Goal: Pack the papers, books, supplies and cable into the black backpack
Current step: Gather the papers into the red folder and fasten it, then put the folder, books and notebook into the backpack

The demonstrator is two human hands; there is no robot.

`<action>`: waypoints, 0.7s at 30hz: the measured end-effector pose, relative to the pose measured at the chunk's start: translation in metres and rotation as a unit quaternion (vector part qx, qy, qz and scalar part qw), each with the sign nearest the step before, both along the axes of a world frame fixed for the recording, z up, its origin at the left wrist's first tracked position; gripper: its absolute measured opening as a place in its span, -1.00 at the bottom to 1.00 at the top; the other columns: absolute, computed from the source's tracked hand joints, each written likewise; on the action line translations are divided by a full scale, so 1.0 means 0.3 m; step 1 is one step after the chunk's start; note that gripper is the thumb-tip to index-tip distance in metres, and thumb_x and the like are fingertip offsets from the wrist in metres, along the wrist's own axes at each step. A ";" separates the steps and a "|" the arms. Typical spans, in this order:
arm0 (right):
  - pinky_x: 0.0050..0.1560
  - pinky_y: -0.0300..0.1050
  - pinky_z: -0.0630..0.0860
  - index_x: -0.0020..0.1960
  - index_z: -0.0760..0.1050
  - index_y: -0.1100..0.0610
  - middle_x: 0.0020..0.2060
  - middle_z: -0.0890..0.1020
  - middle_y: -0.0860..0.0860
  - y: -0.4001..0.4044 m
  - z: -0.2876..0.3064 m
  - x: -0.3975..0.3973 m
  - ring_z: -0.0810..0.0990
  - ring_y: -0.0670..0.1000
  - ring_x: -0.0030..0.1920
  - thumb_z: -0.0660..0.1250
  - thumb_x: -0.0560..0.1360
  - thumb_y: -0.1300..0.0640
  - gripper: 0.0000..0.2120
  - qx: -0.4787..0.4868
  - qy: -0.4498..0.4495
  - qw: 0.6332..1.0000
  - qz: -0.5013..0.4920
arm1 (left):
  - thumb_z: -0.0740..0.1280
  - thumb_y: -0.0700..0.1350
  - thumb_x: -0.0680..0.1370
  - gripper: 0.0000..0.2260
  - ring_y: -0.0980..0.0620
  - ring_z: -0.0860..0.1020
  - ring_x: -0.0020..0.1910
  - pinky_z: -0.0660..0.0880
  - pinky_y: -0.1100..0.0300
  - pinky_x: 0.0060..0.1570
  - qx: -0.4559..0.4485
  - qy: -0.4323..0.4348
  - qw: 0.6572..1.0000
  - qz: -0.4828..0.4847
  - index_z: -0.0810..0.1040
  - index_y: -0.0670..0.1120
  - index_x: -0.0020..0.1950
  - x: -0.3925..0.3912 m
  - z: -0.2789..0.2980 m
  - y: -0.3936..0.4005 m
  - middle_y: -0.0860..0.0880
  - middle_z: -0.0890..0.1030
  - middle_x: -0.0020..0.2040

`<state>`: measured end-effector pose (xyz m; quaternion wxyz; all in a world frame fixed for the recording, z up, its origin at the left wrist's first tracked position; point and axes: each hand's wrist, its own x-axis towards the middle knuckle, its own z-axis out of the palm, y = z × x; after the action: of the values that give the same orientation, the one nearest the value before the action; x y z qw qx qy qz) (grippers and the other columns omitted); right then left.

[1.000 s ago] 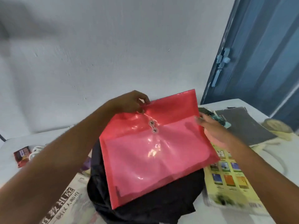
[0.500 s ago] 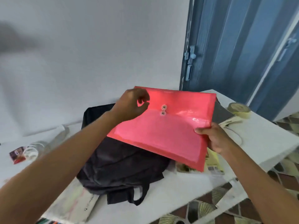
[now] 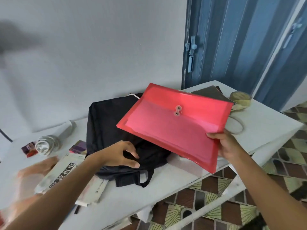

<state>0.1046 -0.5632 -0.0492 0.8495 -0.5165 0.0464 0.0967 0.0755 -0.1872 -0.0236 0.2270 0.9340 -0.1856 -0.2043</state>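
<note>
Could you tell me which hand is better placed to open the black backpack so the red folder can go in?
Left. The left hand hovers over the black backpack, fingers spread and holding nothing. The right hand is occupied: its grip holds the red folder by one edge.

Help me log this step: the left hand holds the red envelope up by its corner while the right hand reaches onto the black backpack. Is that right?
Not quite: the hands are swapped. In the head view the right hand holds the red envelope up by its corner, and the left hand reaches onto the black backpack, fingers spread on the fabric.
</note>
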 end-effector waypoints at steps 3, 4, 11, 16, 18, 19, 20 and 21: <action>-0.20 -0.09 0.57 0.11 0.49 0.14 -0.19 0.66 0.03 0.000 0.007 -0.035 0.65 0.05 -0.14 0.56 0.08 0.30 -0.38 -0.015 0.004 1.000 -0.023 | 0.42 -0.01 0.50 -0.87 0.30 0.47 0.11 0.36 0.33 0.14 0.009 0.020 1.000 -0.006 0.63 0.15 -0.25 0.020 0.006 -0.005 0.10 0.54 0.14; -0.19 -0.08 0.53 0.09 0.49 0.14 -0.19 0.65 0.03 0.001 0.012 -0.050 0.62 0.06 -0.13 0.51 0.17 0.34 -0.48 -0.019 0.006 0.999 -0.032 | 0.39 -0.04 0.53 -0.84 0.22 0.52 0.09 0.39 0.30 0.12 0.001 0.020 1.000 -0.004 0.61 0.11 -0.26 0.035 0.001 0.002 0.06 0.57 0.13; -0.32 -0.04 0.60 0.11 0.45 0.14 -0.15 0.58 0.09 0.017 -0.010 -0.181 0.57 0.12 -0.15 0.33 0.32 0.38 -0.61 -0.009 0.056 0.996 -0.076 | 0.18 -0.15 0.64 -0.82 0.15 0.45 -0.21 0.35 0.21 -0.11 -0.114 -0.102 0.986 0.070 0.48 -0.10 -0.14 0.067 0.047 0.022 0.05 0.52 -0.20; -0.12 0.05 0.54 0.11 0.45 0.16 -0.16 0.60 0.11 0.034 -0.002 -0.297 0.58 0.16 -0.17 0.28 0.34 0.34 -0.64 -0.077 0.106 0.987 -0.088 | 0.20 -0.07 0.61 -0.73 -0.03 0.39 -0.24 0.32 0.09 -0.26 -0.201 -0.143 0.942 0.227 0.45 -0.17 -0.23 0.195 0.130 0.101 -0.07 0.46 -0.31; -0.13 0.03 0.59 0.13 0.46 0.18 -0.22 0.65 0.11 0.047 0.019 -0.347 0.63 0.16 -0.21 0.29 0.30 0.34 -0.61 -0.087 0.118 0.987 -0.065 | 0.17 -0.10 0.63 -0.71 -0.03 0.34 -0.28 0.25 0.12 -0.34 -0.230 -0.141 0.930 0.250 0.40 -0.13 -0.28 0.246 0.175 0.113 -0.07 0.39 -0.36; -0.15 0.02 0.59 0.10 0.47 0.18 -0.25 0.65 0.10 0.053 0.033 -0.352 0.64 0.14 -0.23 0.29 0.30 0.34 -0.63 -0.105 0.125 0.985 -0.054 | 0.17 -0.11 0.63 -0.72 -0.02 0.34 -0.30 0.25 0.13 -0.36 -0.244 -0.146 0.923 0.258 0.42 -0.14 -0.27 0.264 0.207 0.118 -0.09 0.39 -0.36; -0.11 0.04 0.59 0.08 0.48 0.18 -0.24 0.65 0.10 0.059 0.049 -0.355 0.64 0.15 -0.22 0.30 0.29 0.34 -0.64 -0.126 0.133 0.982 -0.047 | 0.17 -0.11 0.63 -0.73 -0.02 0.35 -0.33 0.27 0.14 -0.37 -0.255 -0.154 0.918 0.262 0.44 -0.16 -0.24 0.280 0.237 0.124 -0.11 0.41 -0.35; 0.01 0.10 0.57 0.08 0.48 0.19 -0.21 0.64 0.11 0.064 0.067 -0.361 0.62 0.16 -0.17 0.31 0.29 0.33 -0.64 -0.150 0.141 0.978 -0.045 | 0.17 -0.10 0.63 -0.74 -0.02 0.36 -0.34 0.30 0.14 -0.37 -0.263 -0.164 0.915 0.260 0.47 -0.19 -0.19 0.291 0.265 0.126 -0.11 0.44 -0.33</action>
<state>-0.0036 -0.5441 -0.0289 0.7510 -0.6165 0.2027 0.1221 0.1627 -0.1494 0.0558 0.4756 0.8763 -0.0179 0.0746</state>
